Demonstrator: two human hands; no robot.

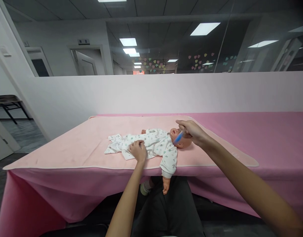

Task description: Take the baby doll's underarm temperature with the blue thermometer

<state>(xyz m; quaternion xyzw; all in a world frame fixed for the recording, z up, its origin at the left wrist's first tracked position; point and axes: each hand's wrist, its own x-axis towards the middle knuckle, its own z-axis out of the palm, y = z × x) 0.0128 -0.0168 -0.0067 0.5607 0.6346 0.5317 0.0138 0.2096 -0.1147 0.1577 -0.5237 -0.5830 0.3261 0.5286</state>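
Note:
A baby doll (153, 144) lies on its back, its head to the right, in white clothes with a small print. Its near arm hangs over the table's front edge. My left hand (138, 150) rests on the clothing around the doll's hips and legs, fingers loosely bent and thumb apart. My right hand (191, 130) is closed around a slim blue-and-white stick-like object (179, 137), just above the doll's head. Motion blurs that object, so its exact kind is unclear. Part of the doll's face is behind the object and my hand.
Under the doll is a peach-coloured mat (74, 144) with a pale edge, spread over a pink tablecloth (270, 138). A white low wall (166, 93) with glass above it stands behind the table. My legs (166, 210) are below the front edge.

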